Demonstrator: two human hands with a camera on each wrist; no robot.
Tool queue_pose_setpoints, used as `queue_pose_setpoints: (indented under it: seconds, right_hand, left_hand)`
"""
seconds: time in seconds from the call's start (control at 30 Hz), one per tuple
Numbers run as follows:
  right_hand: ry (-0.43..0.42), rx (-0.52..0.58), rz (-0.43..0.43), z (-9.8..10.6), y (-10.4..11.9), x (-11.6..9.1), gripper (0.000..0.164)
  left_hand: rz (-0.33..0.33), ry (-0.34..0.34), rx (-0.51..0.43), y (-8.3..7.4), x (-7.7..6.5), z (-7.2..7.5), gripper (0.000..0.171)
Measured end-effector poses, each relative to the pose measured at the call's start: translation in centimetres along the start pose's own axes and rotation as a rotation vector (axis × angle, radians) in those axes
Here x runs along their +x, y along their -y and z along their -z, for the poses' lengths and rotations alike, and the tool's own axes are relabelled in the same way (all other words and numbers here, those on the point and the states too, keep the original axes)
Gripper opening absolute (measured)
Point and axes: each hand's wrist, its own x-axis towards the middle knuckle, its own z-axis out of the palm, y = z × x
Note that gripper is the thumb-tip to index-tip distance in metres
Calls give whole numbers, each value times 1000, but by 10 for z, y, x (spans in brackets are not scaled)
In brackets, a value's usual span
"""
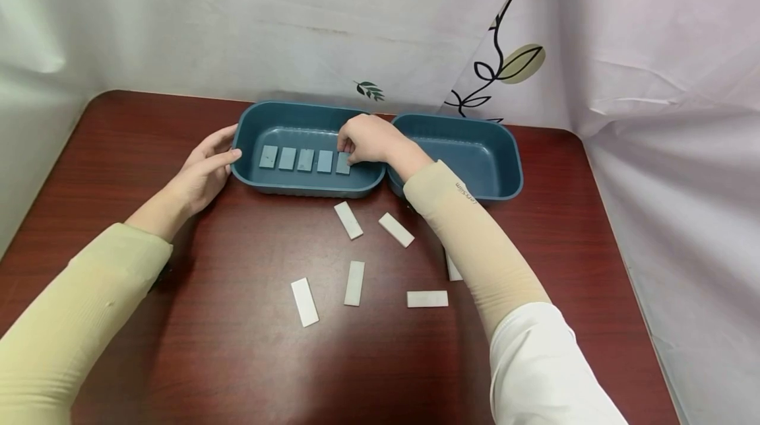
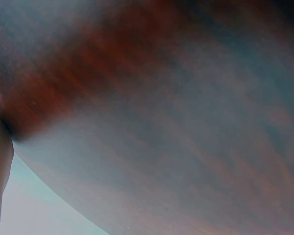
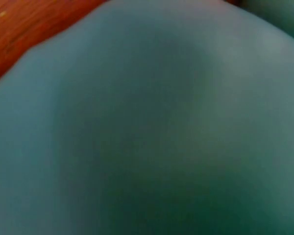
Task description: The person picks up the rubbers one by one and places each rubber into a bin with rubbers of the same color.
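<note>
Two blue plastic bins stand side by side at the back of the table. In the left bin (image 1: 309,189), several small blue-grey rectangular tiles (image 1: 287,159) form a row. My right hand (image 1: 371,138) reaches into this bin and pinches the rightmost tile (image 1: 342,164) with curled fingers. My left hand (image 1: 208,167) rests against the left bin's outer left end, its thumb touching near the rim and its fingers fairly straight, partly behind the wall. Both wrist views are filled with blurred close surfaces, and neither shows the held tile.
Right of the hand is the second blue bin (image 1: 515,167), its near left corner behind the right forearm. Several white rectangular tiles (image 1: 354,284) lie scattered on the reddish-brown table (image 1: 237,346). The sleeve partly covers one white tile (image 1: 453,268). A white patterned curtain (image 1: 297,29) borders the back.
</note>
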Motion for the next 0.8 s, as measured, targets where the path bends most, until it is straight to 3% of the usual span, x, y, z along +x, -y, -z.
queue_pose_setpoints:
  seconds: [0.8]
  right_hand:
    - [-5, 3, 2, -2, 0, 0, 28]
  left_hand:
    - [6, -6, 25, -1, 0, -1, 42]
